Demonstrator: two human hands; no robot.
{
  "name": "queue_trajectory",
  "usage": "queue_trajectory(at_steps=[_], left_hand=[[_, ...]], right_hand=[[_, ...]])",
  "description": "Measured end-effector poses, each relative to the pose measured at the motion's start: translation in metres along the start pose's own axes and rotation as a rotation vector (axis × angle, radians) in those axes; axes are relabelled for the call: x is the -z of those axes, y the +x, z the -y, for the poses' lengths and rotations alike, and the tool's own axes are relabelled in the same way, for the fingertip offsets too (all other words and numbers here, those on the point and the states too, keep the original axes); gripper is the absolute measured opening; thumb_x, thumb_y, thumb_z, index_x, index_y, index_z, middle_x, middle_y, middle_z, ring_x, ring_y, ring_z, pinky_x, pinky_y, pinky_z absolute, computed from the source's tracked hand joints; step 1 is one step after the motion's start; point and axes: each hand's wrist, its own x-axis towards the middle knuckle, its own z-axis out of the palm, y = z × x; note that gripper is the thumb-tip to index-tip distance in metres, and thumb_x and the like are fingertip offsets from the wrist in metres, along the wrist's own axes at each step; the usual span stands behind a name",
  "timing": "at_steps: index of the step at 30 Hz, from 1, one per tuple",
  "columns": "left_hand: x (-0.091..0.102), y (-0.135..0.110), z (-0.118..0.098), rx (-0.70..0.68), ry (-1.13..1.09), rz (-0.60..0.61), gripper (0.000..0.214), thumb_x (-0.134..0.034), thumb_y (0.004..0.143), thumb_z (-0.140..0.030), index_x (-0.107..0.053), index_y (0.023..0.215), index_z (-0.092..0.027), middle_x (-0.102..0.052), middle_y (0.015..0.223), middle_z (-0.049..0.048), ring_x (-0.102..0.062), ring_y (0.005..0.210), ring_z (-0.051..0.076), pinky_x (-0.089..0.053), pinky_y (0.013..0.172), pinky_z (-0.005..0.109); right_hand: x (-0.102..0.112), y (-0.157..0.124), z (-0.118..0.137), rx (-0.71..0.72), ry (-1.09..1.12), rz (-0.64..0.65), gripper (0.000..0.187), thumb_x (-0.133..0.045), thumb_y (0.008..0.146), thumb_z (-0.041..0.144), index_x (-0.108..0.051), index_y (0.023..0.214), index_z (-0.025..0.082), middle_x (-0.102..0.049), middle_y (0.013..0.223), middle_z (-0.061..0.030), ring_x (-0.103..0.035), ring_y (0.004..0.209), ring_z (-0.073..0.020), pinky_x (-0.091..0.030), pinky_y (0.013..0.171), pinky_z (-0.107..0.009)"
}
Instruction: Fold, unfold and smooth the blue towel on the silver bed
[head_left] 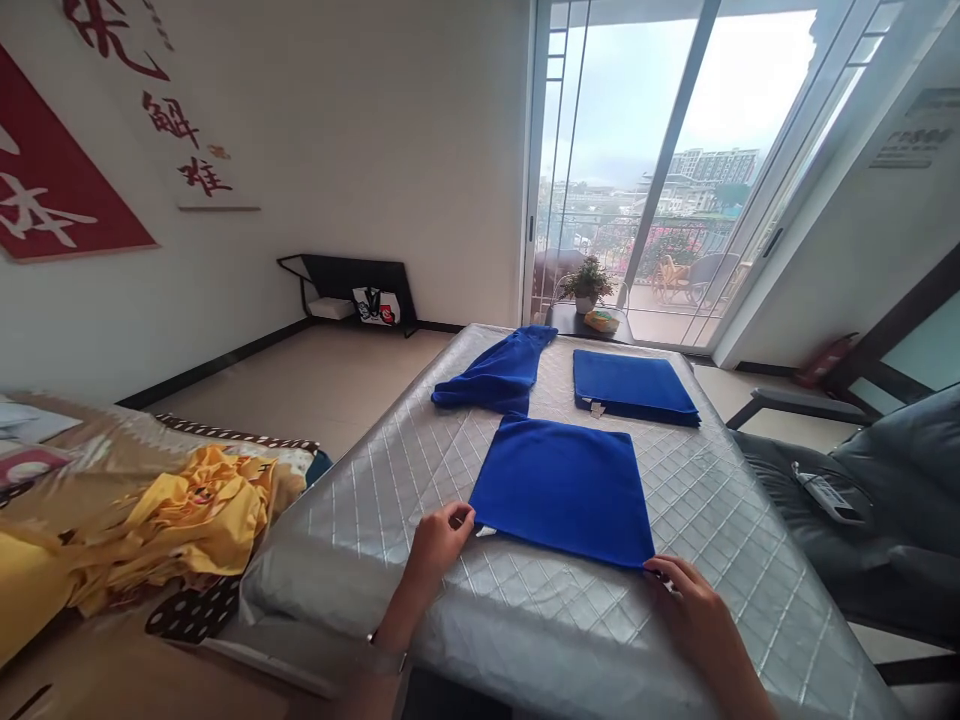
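A blue cushion cover lies flat on the silver quilted table cover, with a small white tag at its near left corner. My left hand pinches that near left corner. At the near right corner, my right hand grips the edge between thumb and fingers. Beyond the cover on the left is a crumpled blue cloth, its near edge meeting the flat one. To the far right sits a neat stack of folded blue covers, white tags showing at its front.
Yellow clothing is heaped on a lower surface at left. A dark armchair with a telephone on it stands close on the right. Past the far edge, a small table holds a potted plant, before a glass sliding door.
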Motion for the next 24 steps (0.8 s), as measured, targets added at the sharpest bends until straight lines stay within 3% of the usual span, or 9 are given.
queue_trajectory(at_steps=[4, 15, 21, 24], left_hand=[[0.000, -0.011, 0.007, 0.003, 0.003, 0.008, 0.026, -0.051, 0.088, -0.040, -0.070, 0.090, -0.024, -0.078, 0.085, 0.0029, -0.073, 0.079, 0.021, -0.054, 0.075, 0.031], [-0.003, -0.025, 0.013, -0.118, 0.317, -0.065, 0.020, -0.049, 0.095, -0.026, -0.069, 0.098, -0.026, -0.075, 0.094, 0.0028, -0.069, 0.092, 0.023, -0.050, 0.085, 0.035], [-0.008, -0.029, 0.010, -0.156, 0.426, -0.085, 0.021, -0.048, 0.095, -0.022, -0.068, 0.097, -0.024, -0.074, 0.097, 0.0049, -0.067, 0.095, 0.025, -0.048, 0.087, 0.038], [-0.011, -0.031, 0.010, -0.174, 0.471, -0.101, 0.021, -0.048, 0.094, -0.022, -0.069, 0.097, -0.024, -0.073, 0.098, 0.0056, -0.067, 0.094, 0.025, -0.048, 0.086, 0.038]], right_hand=[[0.006, -0.009, 0.002, 0.040, -0.034, 0.040, 0.038, -0.045, 0.101, 0.052, -0.074, 0.099, 0.027, -0.076, 0.104, -0.0048, -0.074, 0.092, -0.0195, -0.062, 0.082, -0.032], [0.010, -0.012, 0.010, 0.034, -0.110, 0.121, 0.040, -0.042, 0.102, 0.053, -0.074, 0.098, 0.028, -0.076, 0.103, -0.0049, -0.073, 0.090, -0.0197, -0.060, 0.079, -0.032], [0.010, 0.001, 0.028, 0.010, -0.249, 0.126, 0.051, -0.039, 0.100, 0.059, -0.076, 0.088, 0.028, -0.076, 0.097, -0.0065, -0.070, 0.092, -0.0250, -0.056, 0.085, -0.042], [-0.003, 0.014, 0.039, -0.017, -0.277, 0.061, 0.053, -0.034, 0.102, 0.055, -0.076, 0.097, 0.024, -0.075, 0.106, -0.0093, -0.068, 0.099, -0.0259, -0.053, 0.092, -0.045]])
